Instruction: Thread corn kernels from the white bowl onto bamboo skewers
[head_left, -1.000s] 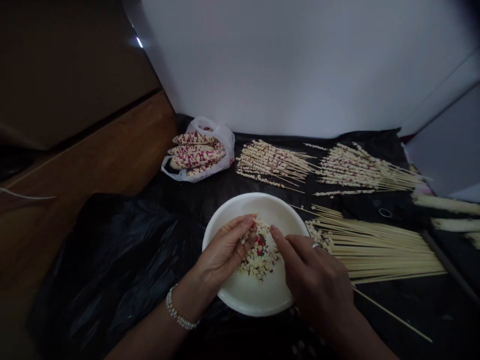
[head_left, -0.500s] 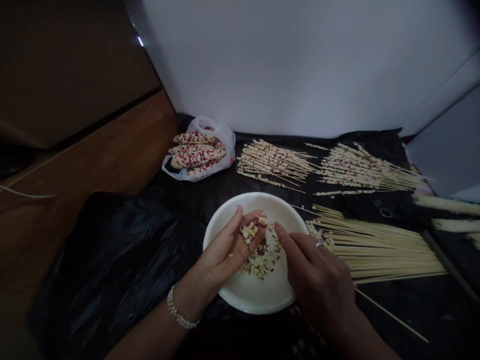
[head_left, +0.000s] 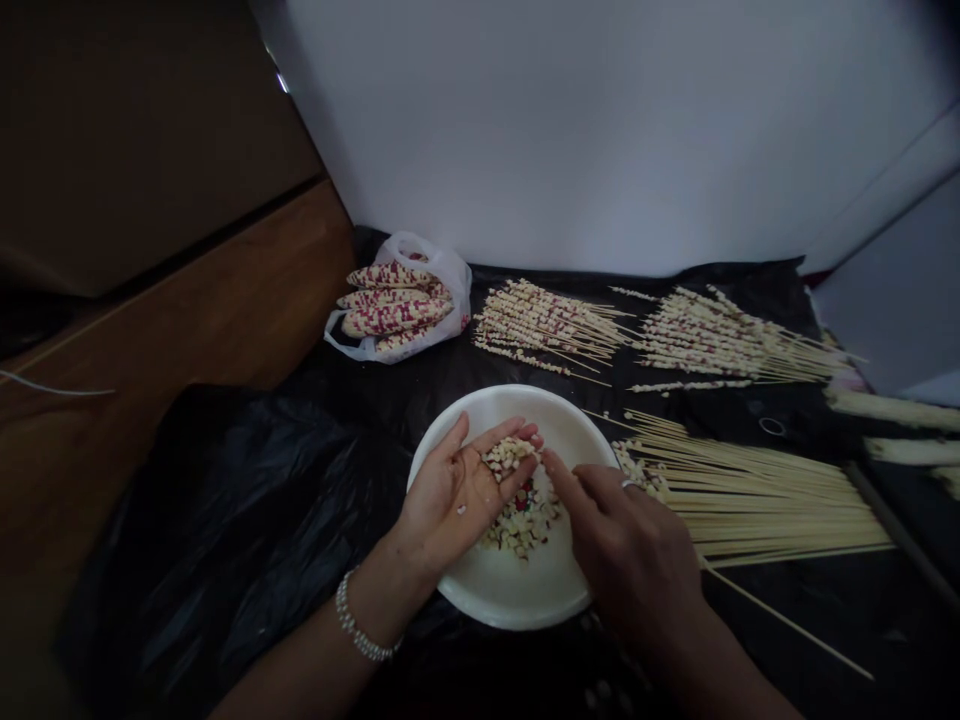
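Note:
Over a white bowl (head_left: 517,600), my left hand (head_left: 457,495) lies palm up with its fingers spread, and a small heap of corn kernels (head_left: 508,457) rests on the fingers. A single kernel sits on the palm. My right hand (head_left: 637,545), with a ring, is closed round a thin wooden skewer (head_left: 787,620). The skewer's tail end sticks out below the wrist; its tip near the left fingertips is too small to make out. Loose kernels (head_left: 523,530) lie in the bowl beneath my left hand.
Behind the bowl are a plastic bag (head_left: 454,275) of corn cobs (head_left: 394,315) and two piles of kernel-threaded skewers (head_left: 544,320). Bare skewers (head_left: 772,495) lie right of the bowl, with stripped cobs (head_left: 900,410) farther right. Black plastic (head_left: 255,520) covers the surface.
My left thumb has moved away from the fingers and the palm has opened flatter. My right fingertips have shifted slightly left and down, and the skewer's tail end has moved right.

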